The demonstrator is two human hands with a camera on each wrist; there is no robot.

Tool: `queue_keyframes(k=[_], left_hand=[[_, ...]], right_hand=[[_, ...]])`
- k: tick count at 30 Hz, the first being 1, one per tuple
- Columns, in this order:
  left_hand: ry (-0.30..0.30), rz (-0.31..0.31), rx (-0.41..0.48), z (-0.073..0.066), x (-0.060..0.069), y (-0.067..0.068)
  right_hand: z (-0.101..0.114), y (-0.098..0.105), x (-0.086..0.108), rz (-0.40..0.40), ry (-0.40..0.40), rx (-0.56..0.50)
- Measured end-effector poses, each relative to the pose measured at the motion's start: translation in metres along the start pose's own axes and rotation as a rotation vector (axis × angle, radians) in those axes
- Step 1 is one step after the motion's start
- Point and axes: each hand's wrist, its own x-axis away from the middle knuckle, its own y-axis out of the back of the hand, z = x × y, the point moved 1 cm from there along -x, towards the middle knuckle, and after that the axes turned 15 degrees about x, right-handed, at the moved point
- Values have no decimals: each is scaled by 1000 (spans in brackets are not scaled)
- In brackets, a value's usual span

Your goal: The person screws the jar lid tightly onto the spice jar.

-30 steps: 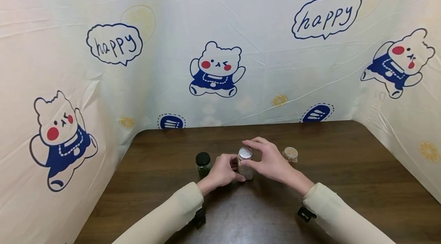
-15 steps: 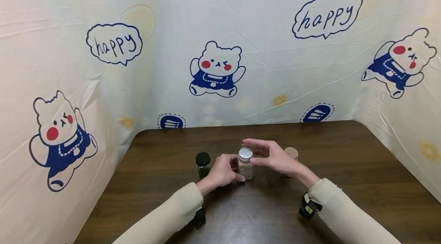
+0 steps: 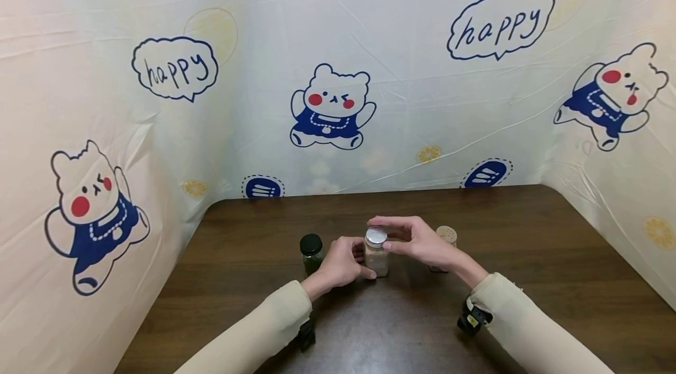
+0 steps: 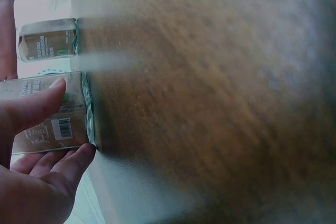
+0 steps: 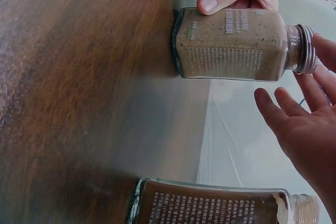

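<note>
Upright on the table stands a square glass spice jar of speckled beige powder, with a silver screw lid. My left hand grips its lower body, thumb in front and fingers behind. Up at the lid, my right hand has its thumb and fingers around the rim; the right wrist view shows the thumb on the lid's edge and the lower fingers apart from the glass. A black-capped jar of green contents is left of my left hand. Partly behind my right hand is a jar of brown powder.
The brown jar has a pale perforated top and no silver lid. All the jars share a dark wooden table. A printed curtain with bears and "happy" bubbles hangs around the back and sides.
My right hand has turned and shifted rightward around the lid, its thumb going from the front to the right side; lately it barely moves. The left hand keeps its grip on the jar.
</note>
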Motion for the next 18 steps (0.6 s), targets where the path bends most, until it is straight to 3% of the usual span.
queue_keyframes(k=[18], left_hand=[[1,2,-14,-1,1,0]], right_hand=[[3,-4,1,-68,-20,164]])
